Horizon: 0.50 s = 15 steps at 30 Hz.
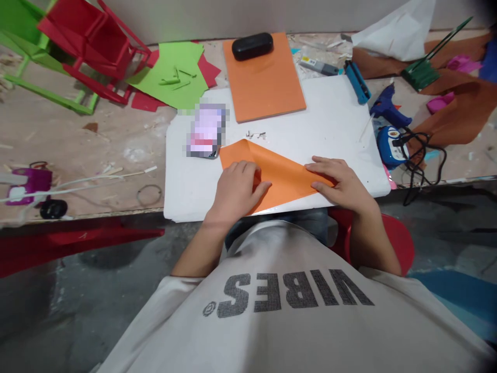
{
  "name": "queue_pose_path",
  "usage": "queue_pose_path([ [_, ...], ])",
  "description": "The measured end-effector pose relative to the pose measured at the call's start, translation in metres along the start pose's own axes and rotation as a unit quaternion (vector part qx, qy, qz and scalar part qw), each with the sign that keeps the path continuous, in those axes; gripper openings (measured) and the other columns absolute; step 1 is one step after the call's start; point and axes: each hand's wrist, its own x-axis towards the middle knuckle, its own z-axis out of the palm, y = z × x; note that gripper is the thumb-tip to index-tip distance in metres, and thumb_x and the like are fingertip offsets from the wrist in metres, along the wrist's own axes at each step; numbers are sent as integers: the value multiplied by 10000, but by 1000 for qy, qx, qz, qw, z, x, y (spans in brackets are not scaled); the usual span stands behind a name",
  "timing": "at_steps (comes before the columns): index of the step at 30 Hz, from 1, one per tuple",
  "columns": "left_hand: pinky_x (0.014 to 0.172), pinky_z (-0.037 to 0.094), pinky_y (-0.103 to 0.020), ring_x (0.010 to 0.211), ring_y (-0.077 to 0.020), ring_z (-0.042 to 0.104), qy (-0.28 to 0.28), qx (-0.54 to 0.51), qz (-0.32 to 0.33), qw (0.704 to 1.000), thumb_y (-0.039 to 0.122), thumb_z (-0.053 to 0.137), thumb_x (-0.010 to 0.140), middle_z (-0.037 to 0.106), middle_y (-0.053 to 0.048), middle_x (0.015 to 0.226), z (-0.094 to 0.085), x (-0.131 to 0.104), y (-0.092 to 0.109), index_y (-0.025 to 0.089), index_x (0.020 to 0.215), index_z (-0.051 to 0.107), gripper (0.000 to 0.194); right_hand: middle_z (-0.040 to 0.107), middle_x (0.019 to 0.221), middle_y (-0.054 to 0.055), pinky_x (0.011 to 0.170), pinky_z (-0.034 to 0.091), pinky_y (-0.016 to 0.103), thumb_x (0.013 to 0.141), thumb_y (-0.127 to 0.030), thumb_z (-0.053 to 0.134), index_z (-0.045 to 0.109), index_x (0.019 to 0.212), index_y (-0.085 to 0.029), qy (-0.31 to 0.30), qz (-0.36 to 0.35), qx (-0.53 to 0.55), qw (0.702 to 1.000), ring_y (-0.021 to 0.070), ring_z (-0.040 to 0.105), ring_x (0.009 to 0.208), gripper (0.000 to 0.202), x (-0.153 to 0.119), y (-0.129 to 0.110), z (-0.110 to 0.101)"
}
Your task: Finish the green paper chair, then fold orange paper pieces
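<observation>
An orange sheet of paper (277, 178) lies on the white board near its front edge, with a fold running across it. My left hand (243, 187) rests on the sheet's left part, fingers bent around a raised portion of the paper. At the sheet's narrow right end is my right hand (339, 182), its thumb and fingers apart with the paper's tip between them. Small dark scraps (256, 135) lie just beyond the paper.
The white board (330, 119) bears a phone (206, 129) and an orange stack (267, 85) with a black case (252, 46). Green paper (174, 77) and red chair models (91, 46) stand left; a stapler (357, 82), blue glue gun (390, 108) and cables (425, 155) lie right.
</observation>
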Motion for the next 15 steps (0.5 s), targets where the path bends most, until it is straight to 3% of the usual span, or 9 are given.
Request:
queue_pose_path([
  [3,1000,611,-555,1075,-374,729,26,-10,-10,1000,466,783,1088,780,-135,1117,6,2,-3,242,1062,673,250,895,1510,31,1320,578,675,1117,-494,836,831,1543,-431,6,-2,-3,1000,412,754,1593,431,1,0,0],
  [6,1061,603,-570,1191,-415,724,64,-17,-11,998,542,856,1053,745,-167,1202,19,0,-9,230,1119,670,369,898,1504,22,1317,585,669,1103,-497,848,836,1530,-430,11,-5,-6,1000,410,763,1582,433,2,0,1],
  [10,1278,507,-661,1504,-503,637,105,-34,10,994,667,845,1052,671,-244,1533,35,-3,-21,222,1399,678,589,902,1490,16,1313,593,670,1101,-533,840,849,1507,-421,9,5,-13,1000,411,760,1582,421,3,-2,2],
  [15,1449,326,-723,1808,-529,378,96,-62,52,992,754,790,1062,412,-245,1919,40,-2,-32,294,1746,552,858,904,1485,1,1317,586,687,1100,-564,832,859,1492,-429,7,2,-12,1000,420,758,1582,415,3,-3,0],
])
